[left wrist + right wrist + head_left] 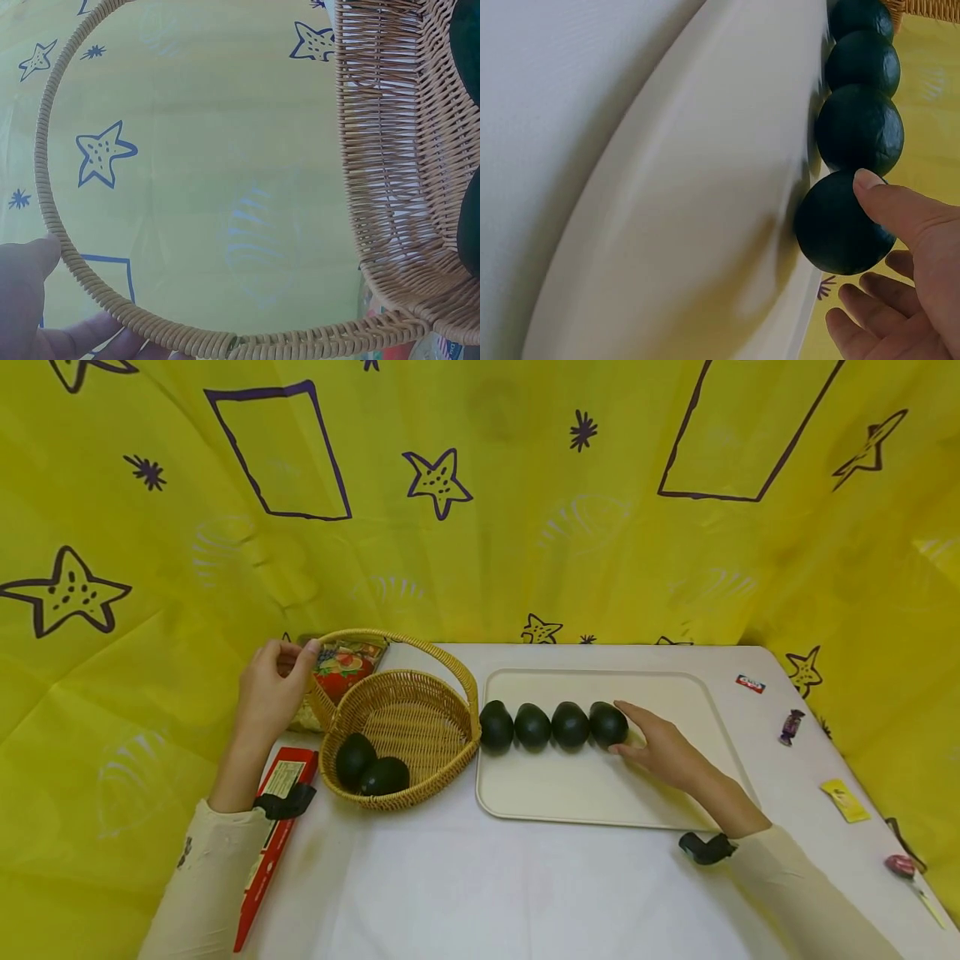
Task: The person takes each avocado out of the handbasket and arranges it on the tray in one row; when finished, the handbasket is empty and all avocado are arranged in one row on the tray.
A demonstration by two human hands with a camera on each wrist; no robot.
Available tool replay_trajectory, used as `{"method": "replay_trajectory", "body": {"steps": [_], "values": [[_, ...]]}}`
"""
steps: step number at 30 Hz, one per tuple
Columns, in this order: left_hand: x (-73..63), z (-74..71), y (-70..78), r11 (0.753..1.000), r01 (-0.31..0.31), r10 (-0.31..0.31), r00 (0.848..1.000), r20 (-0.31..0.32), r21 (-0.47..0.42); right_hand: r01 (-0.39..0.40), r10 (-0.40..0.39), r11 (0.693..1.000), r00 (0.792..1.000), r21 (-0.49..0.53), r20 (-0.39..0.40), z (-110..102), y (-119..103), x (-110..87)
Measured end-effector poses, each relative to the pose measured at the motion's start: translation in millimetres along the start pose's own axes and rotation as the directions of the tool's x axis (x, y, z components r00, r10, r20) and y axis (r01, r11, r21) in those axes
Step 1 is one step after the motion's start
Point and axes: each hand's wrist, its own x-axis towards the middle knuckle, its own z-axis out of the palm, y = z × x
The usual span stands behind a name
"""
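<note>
The left hand (272, 685) is gripping the basket (442, 787) by its handle (43, 142); 2 avocados (386, 776) are lying inside. 4 more avocados (571, 725) are forming a row on the tray (555, 793). The right hand (663, 747) is touching the rightmost avocado (608, 725), thumb and fingers apart; I cannot tell whether it is gripping.

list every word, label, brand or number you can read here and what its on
No text can be read with certainty.
Red box: printed pale label, too small to read.
Colorful packet behind the basket handle: printing too small and partly hidden.
Red-and-white wrapper: marking too blurred.
Yellow packet: faint marking, unreadable.
Yellow backdrop: drawings, no words visible.
</note>
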Motion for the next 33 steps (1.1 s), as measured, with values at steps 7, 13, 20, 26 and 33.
{"method": "replay_trajectory", "body": {"steps": [7,13,20,26,33], "values": [[-0.2,-0.8,1.4,1.000,-0.010,0.010,1.000,0.000,0.007,-0.001,0.001,1.000,1.000,-0.011,0.019,-5.5,-8.0,3.0],[-1.3,-0.9,2.2,1.000,-0.008,0.008,1.000,-0.003,0.007,0.047,-0.047,0.998,0.999,-0.038,0.017,-8.7,-30.8,8.6],[-2.6,-0.3,4.2,1.000,-0.002,0.002,1.000,-0.009,0.000,0.078,-0.076,0.997,0.994,-0.021,0.077,-4.4,-68.8,15.2],[-2.6,0.3,4.9,1.000,-0.001,0.000,1.000,-0.018,-0.002,0.182,-0.181,0.983,0.978,-0.001,0.106,6.1,-101.5,20.1],[-2.0,-0.4,5.0,1.000,-0.007,0.007,1.000,-0.017,-0.001,0.233,-0.232,0.972,0.958,0.015,0.168,22.0,-141.2,28.7]]}}
